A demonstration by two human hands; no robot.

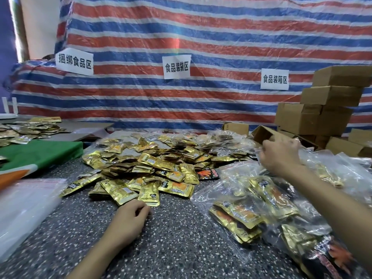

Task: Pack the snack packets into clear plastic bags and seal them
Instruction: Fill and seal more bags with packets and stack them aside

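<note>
Speckled dark tabletop [171,248] fills the foreground. Nearest, the left hand [130,218] rests on it, fingers loosely curled, with nothing visible in them. Just beyond its knuckles begins a wide heap of loose gold snack packets [153,166]. To the left of that hand lies a flat stack of empty bags [26,202], with a green cloth [40,152] beyond it.

Under the outstretched right forearm lie filled bags [251,208], gold packets showing through the film. Farther out, the right hand [279,156] curls its fingers into a clear plastic bag [257,152] at the edge of more crinkled bags. Whether that bag's mouth is sealed cannot be told.

Beyond the right hand stand brown cardboard boxes [332,109]. Behind everything hangs a red, white and blue striped tarp [201,37] bearing 3 paper signs [176,66].

Likely risks:
- The film looks slippery and the bags overlap, so a pull could drag neighbouring bags along.
- An unsealed mouth could spill packets back into the heap.
- The forearm could sweep the filled bags sideways.
</note>
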